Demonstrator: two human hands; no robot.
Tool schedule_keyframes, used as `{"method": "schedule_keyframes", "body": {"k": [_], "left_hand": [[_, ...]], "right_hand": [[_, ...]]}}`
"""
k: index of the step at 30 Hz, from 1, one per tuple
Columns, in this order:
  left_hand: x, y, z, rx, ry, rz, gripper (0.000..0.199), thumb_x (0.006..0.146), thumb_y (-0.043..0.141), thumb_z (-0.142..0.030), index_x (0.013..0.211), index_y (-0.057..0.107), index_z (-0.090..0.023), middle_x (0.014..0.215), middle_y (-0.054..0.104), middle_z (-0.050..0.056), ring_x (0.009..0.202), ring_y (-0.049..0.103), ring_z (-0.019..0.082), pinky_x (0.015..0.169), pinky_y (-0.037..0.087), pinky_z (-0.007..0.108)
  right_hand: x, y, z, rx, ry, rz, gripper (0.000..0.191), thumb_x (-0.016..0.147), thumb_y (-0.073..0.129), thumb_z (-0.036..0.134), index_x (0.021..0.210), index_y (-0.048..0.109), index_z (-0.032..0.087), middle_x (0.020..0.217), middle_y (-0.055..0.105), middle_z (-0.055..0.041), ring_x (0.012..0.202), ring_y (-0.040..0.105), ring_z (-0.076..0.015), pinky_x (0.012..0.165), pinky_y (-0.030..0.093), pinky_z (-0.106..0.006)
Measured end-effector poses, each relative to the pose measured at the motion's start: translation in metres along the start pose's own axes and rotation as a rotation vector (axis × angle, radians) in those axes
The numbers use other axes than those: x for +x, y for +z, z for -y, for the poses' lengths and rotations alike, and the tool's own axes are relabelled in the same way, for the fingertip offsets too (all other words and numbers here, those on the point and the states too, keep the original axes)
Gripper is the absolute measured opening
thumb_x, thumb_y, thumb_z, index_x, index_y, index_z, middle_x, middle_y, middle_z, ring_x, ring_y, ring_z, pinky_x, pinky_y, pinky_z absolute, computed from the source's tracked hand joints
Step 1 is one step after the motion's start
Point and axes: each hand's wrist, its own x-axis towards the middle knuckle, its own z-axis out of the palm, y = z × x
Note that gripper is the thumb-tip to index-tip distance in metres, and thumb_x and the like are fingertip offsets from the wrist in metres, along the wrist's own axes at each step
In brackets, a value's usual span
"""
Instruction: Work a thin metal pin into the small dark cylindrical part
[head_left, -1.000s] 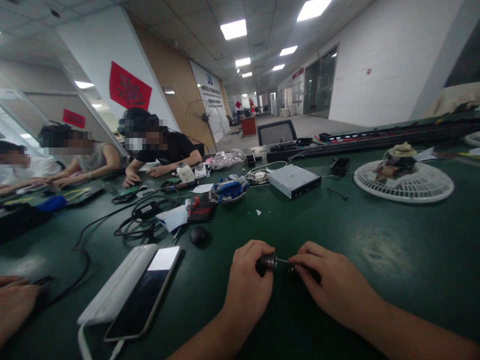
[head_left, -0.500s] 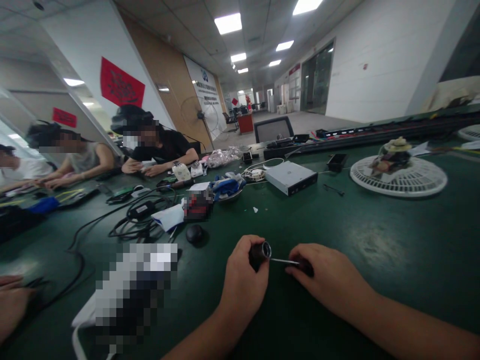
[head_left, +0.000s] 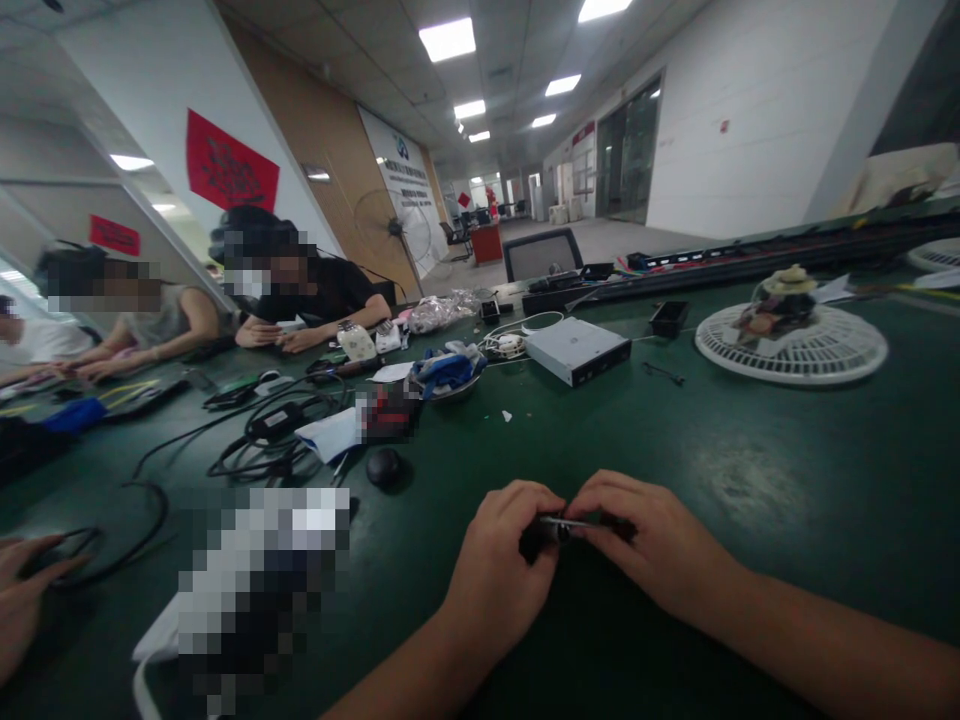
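Observation:
My left hand [head_left: 499, 560] is closed round a short dark cylinder [head_left: 532, 542], mostly hidden by my fingers now; earlier its open, metal-rimmed end showed. My right hand [head_left: 645, 525] grips the dark handle of what looks like a screwdriver. Its thin metal shaft [head_left: 566, 522] reaches leftward to the cylinder's end. The fingertips of both hands nearly meet there, just above the green tabletop [head_left: 637, 430]. Whether the tip goes inside the cylinder or only touches it, I cannot tell.
A black mouse [head_left: 384, 467] and a blurred-out white and dark object [head_left: 262, 590] lie to the left. Beyond my hands are a grey disc drive [head_left: 577, 350] and a white fan grille [head_left: 795, 350]. Another person's hand [head_left: 26, 590] holds a cable at far left.
Both hands have come together. The cylinder has turned, so its open end no longer faces me, and the metal shaft now lies across its end.

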Motion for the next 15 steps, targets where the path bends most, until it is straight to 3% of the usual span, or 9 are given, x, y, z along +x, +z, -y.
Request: {"method": "schedule_keyframes", "body": {"k": [7,15], "left_hand": [[-0.0030,0.0005,0.0012,0.019,0.143,0.019,0.038,0.077,0.069,0.002,0.103,0.071,-0.026,0.108,0.074,0.000,0.103,0.066,0.020,0.092,0.051,0.037],[-0.0033,-0.0007,-0.0013,0.022,0.194,0.030,0.040,0.077,0.071,0.001,0.108,0.069,-0.024,0.109,0.074,0.000,0.103,0.065,0.019,0.093,0.050,0.036]], "right_hand": [[-0.0013,0.0017,-0.0028,-0.034,0.087,-0.099,0.006,0.084,0.068,0.018,0.087,0.066,0.023,0.082,0.064,0.0020,0.065,0.056,-0.0122,0.059,0.044,-0.026],[-0.0028,-0.0023,0.0062,0.100,0.032,0.020,0.022,0.084,0.062,0.013,0.103,0.060,0.023,0.091,0.065,0.0016,0.068,0.058,-0.0117,0.061,0.046,-0.026]]}}
